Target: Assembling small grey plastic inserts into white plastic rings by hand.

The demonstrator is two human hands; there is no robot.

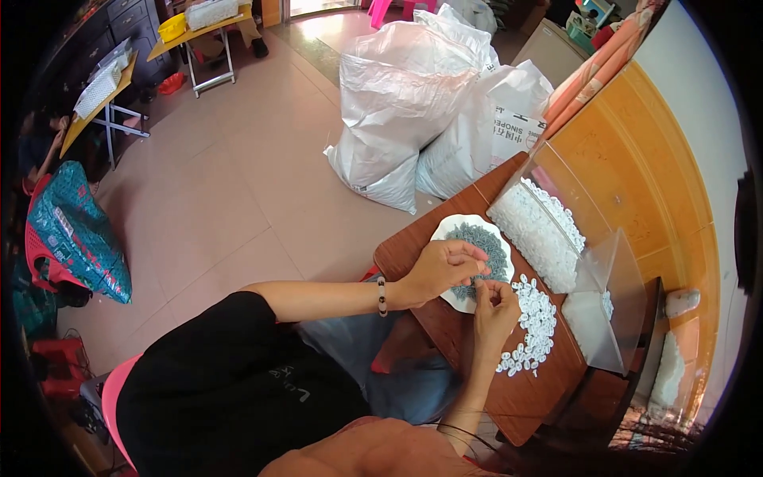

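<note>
Over a white scalloped plate (442, 233) heaped with small grey pieces (494, 248), my two hands meet almost fingertip to fingertip. My left hand (435, 272), with a beaded bracelet at its wrist, is closed in a pinch. My right hand (494, 316) pinches too, just at the plate's near right edge. Whatever sits between the fingertips is too small to make out. Beside my right hand, many small white oval plastic pieces (534, 322) lie spread on the brown wooden table (445, 330).
A clear bin (540, 238) full of white pieces stands along the table's far right side, by a wooden panel (636, 151). Large white sacks (397, 111) stand on the floor beyond. Another person's arm (56, 143) shows at far left, near a folding table (99, 107).
</note>
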